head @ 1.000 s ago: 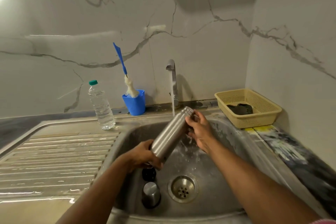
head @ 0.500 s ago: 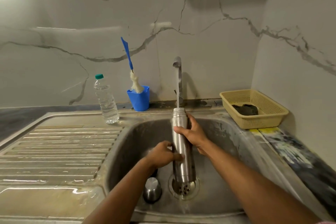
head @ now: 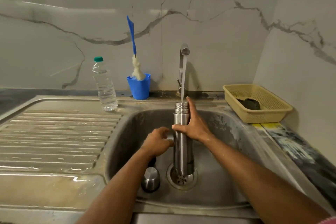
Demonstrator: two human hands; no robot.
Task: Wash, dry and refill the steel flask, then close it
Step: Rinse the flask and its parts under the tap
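The steel flask (head: 183, 152) stands upright over the drain (head: 181, 180) in the sink (head: 227, 178), its open threaded mouth right under the tap (head: 184, 54). Water runs from the tap into the mouth. My right hand (head: 194, 125) grips the flask's upper body from the right. Just left of the flask, my left hand (head: 157, 141) has its fingers loosely curled, apart from the steel, and holds nothing. The flask's steel cap (head: 150, 179) lies on the sink floor left of the drain, with a dark part behind it partly hidden by my left forearm.
On the back ledge stand a clear water bottle with a green cap (head: 104, 85) and a blue cup (head: 139, 85) holding a blue-handled brush (head: 133, 45). A yellow basket (head: 272, 114) with a dark cloth sits at the right. A wet ribbed drainboard (head: 54, 142) lies to the left.
The flask went from tilted under the stream to upright over the drain. My left hand has let go of it and drawn slightly left; my right hand keeps its grip.
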